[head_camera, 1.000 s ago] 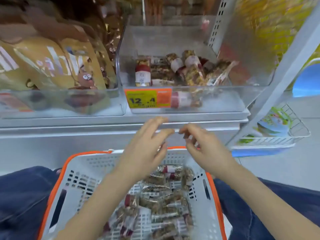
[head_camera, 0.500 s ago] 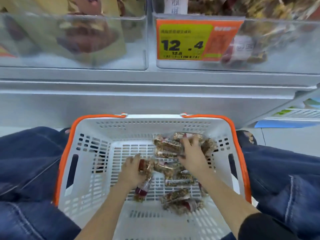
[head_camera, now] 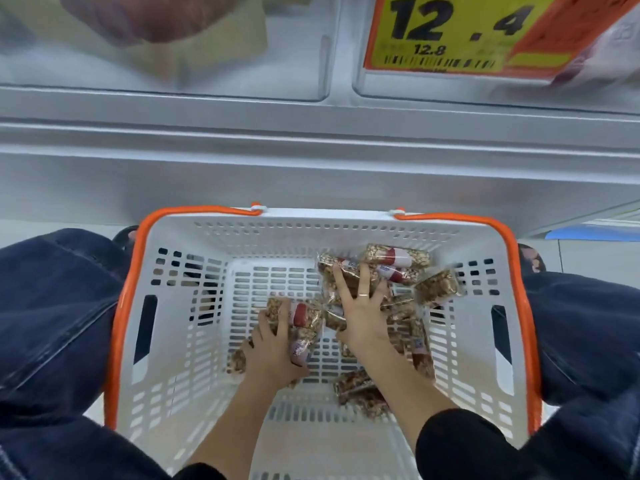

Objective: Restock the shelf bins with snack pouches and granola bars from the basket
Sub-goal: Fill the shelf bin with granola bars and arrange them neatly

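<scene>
At the bottom of the frame both forearms are reached down into the white basket (head_camera: 194,341), which is held between the knees. Left of centre, the grip of the left hand (head_camera: 273,351) is curled round a few granola bars (head_camera: 394,268); just to its right, the right hand (head_camera: 360,313) is pressed on the heap with fingers spread and straight, nothing closed in it. The gathering step is judged to be in hand. Next, a handful must be lifted to the bin with the price label (head_camera: 446,32) at the upper right
</scene>
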Motion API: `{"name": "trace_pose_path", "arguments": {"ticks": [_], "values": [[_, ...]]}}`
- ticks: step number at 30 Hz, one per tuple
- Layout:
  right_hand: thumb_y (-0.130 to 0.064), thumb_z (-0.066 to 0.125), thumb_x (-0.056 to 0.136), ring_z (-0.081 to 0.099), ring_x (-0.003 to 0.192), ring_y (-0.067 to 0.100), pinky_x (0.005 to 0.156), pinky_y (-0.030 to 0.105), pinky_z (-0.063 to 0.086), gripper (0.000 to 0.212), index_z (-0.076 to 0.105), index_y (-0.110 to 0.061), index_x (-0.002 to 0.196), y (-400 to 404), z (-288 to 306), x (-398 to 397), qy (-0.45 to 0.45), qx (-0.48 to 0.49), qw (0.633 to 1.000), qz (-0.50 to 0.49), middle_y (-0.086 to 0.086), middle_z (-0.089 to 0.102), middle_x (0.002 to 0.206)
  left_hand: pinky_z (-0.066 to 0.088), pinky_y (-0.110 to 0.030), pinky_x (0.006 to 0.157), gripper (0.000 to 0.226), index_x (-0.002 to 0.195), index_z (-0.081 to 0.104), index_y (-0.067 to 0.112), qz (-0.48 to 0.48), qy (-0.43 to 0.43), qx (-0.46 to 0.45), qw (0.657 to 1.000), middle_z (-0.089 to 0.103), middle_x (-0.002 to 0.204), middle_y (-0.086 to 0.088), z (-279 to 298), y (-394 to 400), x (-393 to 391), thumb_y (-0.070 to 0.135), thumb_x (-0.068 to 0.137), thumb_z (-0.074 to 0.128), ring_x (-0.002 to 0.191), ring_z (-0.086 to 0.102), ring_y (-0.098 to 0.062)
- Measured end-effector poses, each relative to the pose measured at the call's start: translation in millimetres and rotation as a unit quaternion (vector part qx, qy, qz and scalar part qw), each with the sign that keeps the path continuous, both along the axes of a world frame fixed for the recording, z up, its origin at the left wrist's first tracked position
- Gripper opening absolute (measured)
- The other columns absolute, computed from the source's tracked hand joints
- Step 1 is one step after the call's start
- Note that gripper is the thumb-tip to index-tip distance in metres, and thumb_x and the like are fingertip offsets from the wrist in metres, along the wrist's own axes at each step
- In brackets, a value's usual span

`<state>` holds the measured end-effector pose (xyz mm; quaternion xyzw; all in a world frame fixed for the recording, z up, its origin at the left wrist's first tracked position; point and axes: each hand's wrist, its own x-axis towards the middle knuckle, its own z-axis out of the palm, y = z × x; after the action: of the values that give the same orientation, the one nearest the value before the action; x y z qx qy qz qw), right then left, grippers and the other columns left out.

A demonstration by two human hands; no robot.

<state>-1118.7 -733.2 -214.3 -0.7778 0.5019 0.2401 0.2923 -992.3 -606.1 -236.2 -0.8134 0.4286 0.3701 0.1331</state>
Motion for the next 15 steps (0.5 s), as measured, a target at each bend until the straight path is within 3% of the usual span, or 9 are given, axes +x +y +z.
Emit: {"name": "trace_pose_path", "arguments": {"ticks": [2, 4, 7, 9, 12, 15], "values": [[-0.005, 0.069, 0.08, -0.013, 0.139, 0.053, 0.086, 0.052, 0.053, 0.134, -0.053, -0.048, 0.115, 0.8, -0.6, 2.4, 0.02, -0.019, 0.999, 0.025, 0.005, -0.041, 0.147, 0.033, -0.053, 0.103, 0.125, 0.137, -0.038, 0.033, -0.014, -0.034, -0.017, 0.999, 0.003, 0.154, -0.021, -1.8, 2.4, -4.9, 0.064, 0.069, 0.062, 0.138, 0.022, -0.037], [-0.002, 0.064, 0.084, -0.004, 0.139, 0.053, 0.093, 0.059, 0.046, 0.125, -0.046, -0.041, 0.127, 5.6, 1.3, 6.6, 0.043, -0.042, 0.997, 0.044, 0.012, -0.034, 0.151, 0.036, -0.052, 0.101, 0.119, 0.132, -0.042, 0.033, -0.019, -0.05, -0.04, 0.998, 0.007, 0.154, -0.021, -4.7, 7.0, -8.3, 0.064, 0.073, 0.057, 0.138, 0.023, -0.036], [0.006, 0.053, 0.088, 0.008, 0.138, 0.053, 0.098, 0.061, 0.041, 0.106, -0.028, -0.035, 0.144, 19.0, 3.5, 11.9, 0.05, -0.059, 0.996, 0.049, 0.019, -0.024, 0.154, 0.037, -0.05, 0.1, 0.12, 0.129, -0.046, 0.034, -0.029, -0.057, -0.034, 0.997, 0.005, 0.154, -0.019, -4.2, 10.5, -8.3, 0.052, 0.078, 0.061, 0.137, 0.022, -0.036], [0.006, 0.054, 0.088, 0.009, 0.138, 0.052, 0.099, 0.059, 0.041, 0.107, -0.027, -0.035, 0.144, 24.6, 2.3, 9.0, 0.051, -0.046, 0.996, 0.049, 0.019, -0.022, 0.155, 0.039, -0.05, 0.098, 0.119, 0.131, -0.043, 0.036, -0.036, -0.059, -0.03, 0.997, 0.007, 0.153, -0.018, -0.5, 10.9, -5.6, 0.046, 0.079, 0.064, 0.133, 0.03, -0.035], [-0.005, 0.064, 0.086, 0.008, 0.14, 0.051, 0.101, 0.056, 0.04, 0.116, -0.033, -0.04, 0.14, 22.5, 3.1, 1.3, 0.036, -0.023, 0.998, 0.044, 0.015, -0.025, 0.154, 0.043, -0.048, 0.092, 0.117, 0.139, -0.028, 0.043, 0.009, -0.004, -0.039, 0.999, 0.014, 0.148, -0.017, 6.3, 7.7, 0.9, 0.031, 0.076, 0.07, 0.116, 0.051, -0.031], [-0.015, 0.069, 0.083, 0.006, 0.14, 0.05, 0.101, 0.052, 0.043, 0.116, -0.027, -0.042, 0.143, 19.7, 8.9, -2.3, 0.008, -0.002, 0.999, 0.032, 0.014, -0.027, 0.153, 0.052, -0.038, 0.08, 0.118, 0.146, -0.01, 0.042, 0.079, 0.066, -0.061, 0.993, 0.021, 0.143, -0.019, 9.6, 3.6, 4.2, 0.022, 0.068, 0.075, 0.098, 0.061, -0.031]]}}
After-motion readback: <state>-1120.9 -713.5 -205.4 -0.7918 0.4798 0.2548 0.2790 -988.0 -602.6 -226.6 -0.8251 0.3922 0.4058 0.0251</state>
